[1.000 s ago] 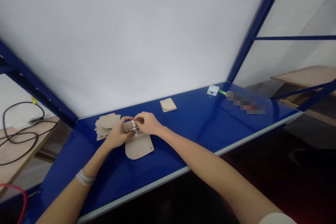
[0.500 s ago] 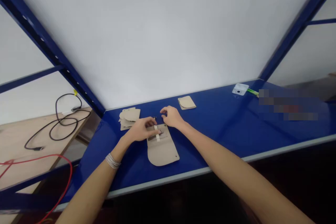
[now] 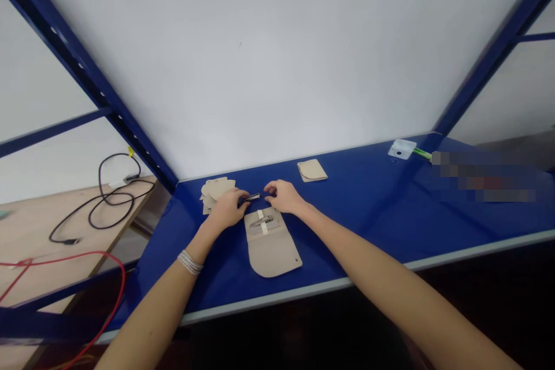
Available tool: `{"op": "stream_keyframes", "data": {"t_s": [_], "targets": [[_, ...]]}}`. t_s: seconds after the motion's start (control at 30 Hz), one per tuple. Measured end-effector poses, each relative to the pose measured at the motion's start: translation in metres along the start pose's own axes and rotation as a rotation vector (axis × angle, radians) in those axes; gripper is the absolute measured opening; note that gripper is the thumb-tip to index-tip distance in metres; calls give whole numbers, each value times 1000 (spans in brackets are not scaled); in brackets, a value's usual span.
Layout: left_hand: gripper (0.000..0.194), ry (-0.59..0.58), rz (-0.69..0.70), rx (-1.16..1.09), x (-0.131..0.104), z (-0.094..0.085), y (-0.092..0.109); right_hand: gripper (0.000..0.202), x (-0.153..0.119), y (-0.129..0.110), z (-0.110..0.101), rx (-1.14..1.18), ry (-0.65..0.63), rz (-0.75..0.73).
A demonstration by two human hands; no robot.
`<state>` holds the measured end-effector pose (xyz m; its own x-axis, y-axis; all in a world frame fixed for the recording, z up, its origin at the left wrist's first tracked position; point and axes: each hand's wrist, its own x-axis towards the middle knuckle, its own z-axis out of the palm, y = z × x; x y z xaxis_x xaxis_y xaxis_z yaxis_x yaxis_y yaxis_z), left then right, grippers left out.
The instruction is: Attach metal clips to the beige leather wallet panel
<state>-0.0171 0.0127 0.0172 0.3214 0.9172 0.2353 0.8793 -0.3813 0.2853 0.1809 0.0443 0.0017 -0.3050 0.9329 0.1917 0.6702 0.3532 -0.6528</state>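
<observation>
An opened beige case [image 3: 274,251] lies on the blue table, with a nail clipper [image 3: 262,221] and another flat metal piece under its white strap [image 3: 263,224]. Above the case's upper left edge, my left hand [image 3: 231,208] pinches a small dark metal tool [image 3: 252,197] that points right. My right hand [image 3: 282,195] is just right of the tool's tip, its fingers curled near the case's top edge; whether anything small is between those fingertips cannot be seen.
Beige cases [image 3: 219,188] lie stacked behind my left hand. A folded beige case [image 3: 313,169] sits farther back. A white packet [image 3: 401,149] and green item [image 3: 421,153] are at right. Black cable [image 3: 104,199] and red cable [image 3: 87,254] are at left.
My left hand has moved off the case, up and left, and now shows the dark tool in its fingers. The clipper under the strap is uncovered. My right hand has barely moved.
</observation>
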Motion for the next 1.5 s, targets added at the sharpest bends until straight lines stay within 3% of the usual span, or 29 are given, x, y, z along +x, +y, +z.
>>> {"op": "stream_keyframes", "data": {"t_s": [0.47,0.63,0.87,1.07,1.27,1.5], "targets": [[19,-25,61,8,0,5,3,30,-1,-2,1,-49,-19,-36],[19,53,125,-26,-1,5,11,31,0,-2,1,-38,-21,-77],[20,162,129,-52,-2,4,11,21,2,-3,4,264,-62,-37],[20,168,44,-249,-2,5,14,21,4,-1,6,338,-54,8],[28,214,-45,-444,-1,9,12,15,0,-6,4,199,-61,-102],[33,232,-40,-622,-1,10,12,14,-6,-11,2,156,-117,-222]]}}
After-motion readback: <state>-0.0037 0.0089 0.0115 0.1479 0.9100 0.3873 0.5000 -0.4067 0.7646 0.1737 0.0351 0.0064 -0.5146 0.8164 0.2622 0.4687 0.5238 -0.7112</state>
